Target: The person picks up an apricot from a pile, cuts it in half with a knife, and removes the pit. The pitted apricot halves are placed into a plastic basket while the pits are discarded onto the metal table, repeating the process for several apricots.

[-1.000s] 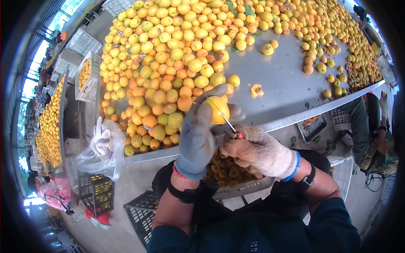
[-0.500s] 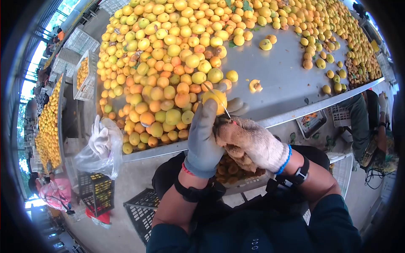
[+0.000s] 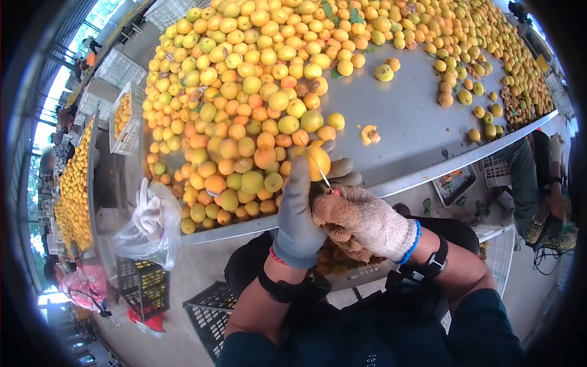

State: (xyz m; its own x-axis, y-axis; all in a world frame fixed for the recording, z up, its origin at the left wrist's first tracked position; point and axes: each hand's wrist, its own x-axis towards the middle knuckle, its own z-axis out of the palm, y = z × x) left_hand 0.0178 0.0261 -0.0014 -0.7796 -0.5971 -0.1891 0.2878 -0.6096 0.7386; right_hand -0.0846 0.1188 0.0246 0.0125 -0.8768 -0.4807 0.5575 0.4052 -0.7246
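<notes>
My left hand, in a grey glove, holds a yellow-orange fruit between its fingers and thumb at the table's near edge. Closed around the red-marked end of a thin knife is my right hand, in a tan and white knit glove with a blue cuff. The blade lies against the fruit. Many loose fruits are heaped just beyond my hands. An opened piece of fruit lies on the metal table.
Below my hands a container of fruit partly shows. A plastic bag with a white glove hangs at the table's left edge. Black crates stand on the floor at left. Co-workers' parts show at left and at right.
The view has shifted slightly. The fruit, the knife and both hands stay together, with the fruit turned a little and sitting slightly lower.
</notes>
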